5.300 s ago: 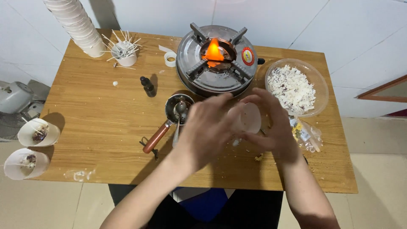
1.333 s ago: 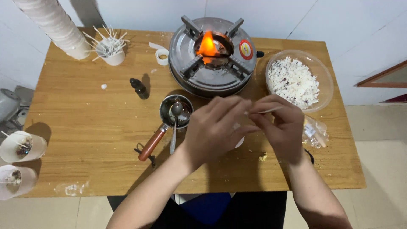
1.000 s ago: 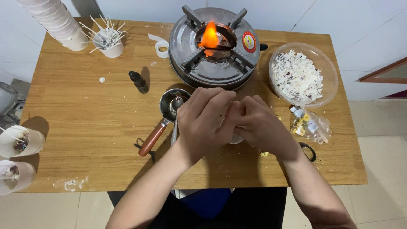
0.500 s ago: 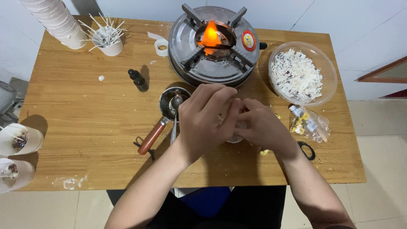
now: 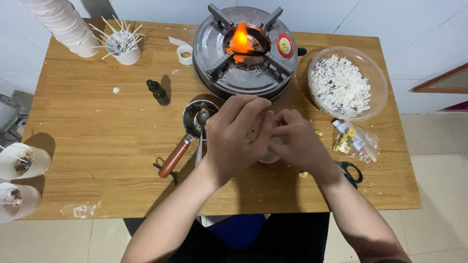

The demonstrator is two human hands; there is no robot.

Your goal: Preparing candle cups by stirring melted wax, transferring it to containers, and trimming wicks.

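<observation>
Head view: white cup (image 5: 269, 157) mostly hidden under both hands.

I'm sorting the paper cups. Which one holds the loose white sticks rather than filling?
The white cup at the table's far left, beside the tall cup stack. The two cups off the left edge hold dark filling instead.

Home craft corner: wooden table (image 5: 97, 146) against tiled wall, lit gas stove (image 5: 245, 51), wax-flake bowl (image 5: 347, 84), wick cup (image 5: 123, 46).
</observation>
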